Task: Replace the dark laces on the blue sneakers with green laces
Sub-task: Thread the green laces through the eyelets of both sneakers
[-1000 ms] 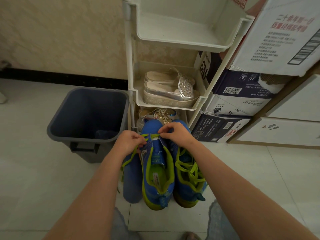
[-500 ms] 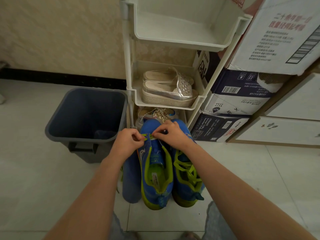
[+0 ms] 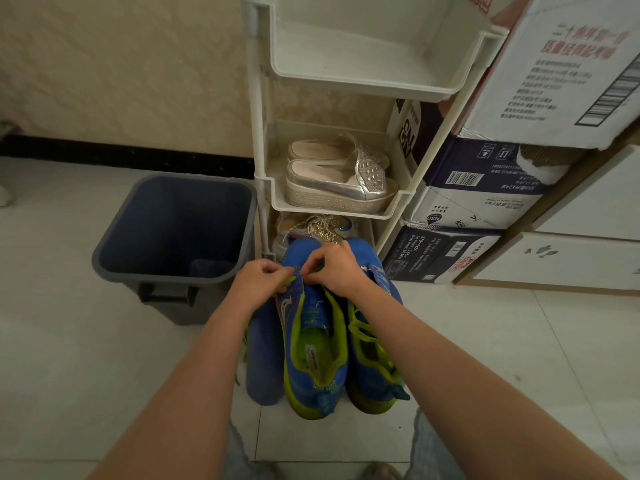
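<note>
Two blue sneakers with lime-green trim stand side by side on the tiled floor, toes toward the rack. The left sneaker (image 3: pixel 313 344) is open, its tongue showing and only a green lace (image 3: pixel 288 280) across its front eyelets. My left hand (image 3: pixel 258 284) pinches that lace at the shoe's left edge. My right hand (image 3: pixel 334 268) pinches the lace's other side over the toe area. The right sneaker (image 3: pixel 372 355) carries green lacing along its length. A blue insole (image 3: pixel 263 355) lies flat to the left of the shoes.
A dark grey bin (image 3: pixel 173 230) stands left of the shoes. A white shoe rack (image 3: pixel 332 202) holds silver platform shoes (image 3: pixel 339 178) and glittery sneakers below. Stacked cardboard boxes (image 3: pixel 485 188) fill the right. My knees show at the bottom edge.
Both hands have drawn closer together over the front of the left sneaker. The green lace that hung down beside my left hand is drawn up shorter.
</note>
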The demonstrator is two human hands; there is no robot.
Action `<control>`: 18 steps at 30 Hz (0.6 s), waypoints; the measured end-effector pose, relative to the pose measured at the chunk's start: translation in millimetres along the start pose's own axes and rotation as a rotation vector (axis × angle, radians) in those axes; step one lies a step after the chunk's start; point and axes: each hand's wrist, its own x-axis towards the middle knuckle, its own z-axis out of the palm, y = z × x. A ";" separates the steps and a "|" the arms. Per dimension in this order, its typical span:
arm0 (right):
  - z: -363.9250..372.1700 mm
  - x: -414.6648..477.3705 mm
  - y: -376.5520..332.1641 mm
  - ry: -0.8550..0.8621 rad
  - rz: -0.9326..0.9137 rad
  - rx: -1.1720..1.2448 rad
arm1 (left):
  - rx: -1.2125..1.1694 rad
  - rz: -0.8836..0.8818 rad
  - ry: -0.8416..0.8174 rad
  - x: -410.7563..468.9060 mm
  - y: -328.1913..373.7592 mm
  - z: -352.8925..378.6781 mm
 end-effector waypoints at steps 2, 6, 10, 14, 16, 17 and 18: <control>-0.5 2.4 -0.2 -0.020 0.009 0.039 | -0.019 -0.029 -0.022 0.5 -0.5 2.3; -0.4 4.8 2.7 -0.014 0.038 0.105 | -0.007 -0.022 -0.017 1.4 -0.2 5.8; -12.3 2.1 8.3 -0.083 0.027 0.204 | -0.029 -0.010 -0.043 0.1 0.3 5.3; -20.6 -4.1 9.7 -0.098 0.007 0.176 | 0.023 0.053 -0.021 0.5 -2.4 3.6; -16.2 -5.2 5.8 -0.094 -0.032 0.081 | 0.045 0.091 0.000 -1.3 -2.4 2.9; -12.3 -4.2 3.7 -0.096 -0.043 0.036 | 0.049 0.109 0.008 -2.6 -2.8 1.9; -8.4 -2.6 1.9 -0.089 -0.044 0.004 | 0.053 0.125 0.013 -4.2 -3.0 0.7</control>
